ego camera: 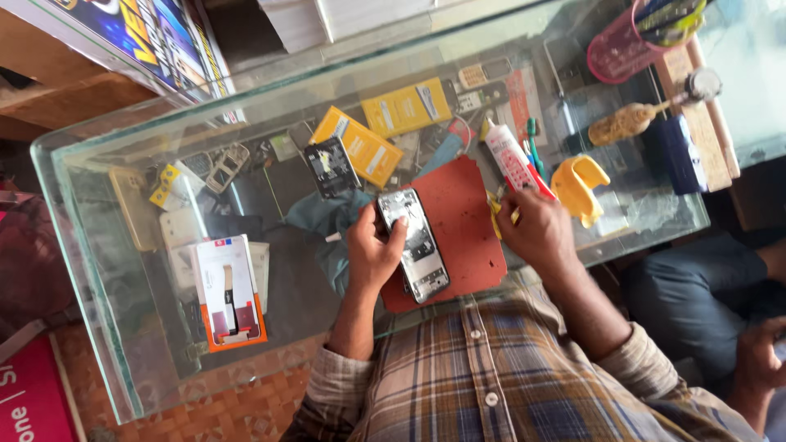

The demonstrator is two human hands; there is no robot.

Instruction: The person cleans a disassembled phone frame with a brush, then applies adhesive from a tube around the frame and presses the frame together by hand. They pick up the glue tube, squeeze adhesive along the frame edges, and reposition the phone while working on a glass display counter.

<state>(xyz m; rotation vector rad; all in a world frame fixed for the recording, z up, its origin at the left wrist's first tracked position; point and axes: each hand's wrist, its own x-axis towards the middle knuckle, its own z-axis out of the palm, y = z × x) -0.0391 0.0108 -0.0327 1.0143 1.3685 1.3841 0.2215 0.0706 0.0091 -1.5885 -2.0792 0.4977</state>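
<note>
- One opened phone (413,244) lies on the red mat (463,221) on the glass worktop (98,270); left hand (372,250) fingers curl over its upper edge.
- Light, stiff, fragile inside: best held by the side rims.
- Right hand (536,229) pinches one small yellow tool (497,214).
- Two yellow boxes (360,147) sit behind.

The left hand (372,250) grips an opened phone (413,244) on a red mat (463,221) atop the glass counter (98,270). At three o'clock, the right hand (536,229) touches a yellow tool (496,214), white tube (509,160) just beyond.
</note>
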